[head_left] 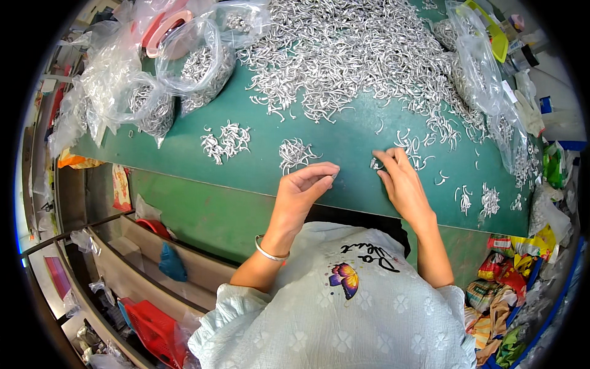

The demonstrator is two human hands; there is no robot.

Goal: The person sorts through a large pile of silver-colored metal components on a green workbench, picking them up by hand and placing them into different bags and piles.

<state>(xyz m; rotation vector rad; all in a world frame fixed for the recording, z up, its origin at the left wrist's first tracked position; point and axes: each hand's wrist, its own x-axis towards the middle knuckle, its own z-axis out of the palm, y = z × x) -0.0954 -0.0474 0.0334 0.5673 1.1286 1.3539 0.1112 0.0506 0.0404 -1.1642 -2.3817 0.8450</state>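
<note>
A green flat-topped work table (344, 138) spreads before me, its far side at twelve o'clock heaped with a great pile of small curved silver metal hooks (344, 49). Clear plastic bags of the same hooks (190, 64) slump at ten o'clock, another clear bag (485, 92) at two o'clock. Small sorted clusters of hooks (226, 141) lie at eleven o'clock from my left hand (304, 187), one more cluster (295, 154) just beyond it. That hand's fingers are curled narrow, thumb to fingertips; whether they hold a hook I cannot tell. My right hand (399, 178), at three o'clock from it, pinches a small silver hook piece (375, 163) against the table.
</note>
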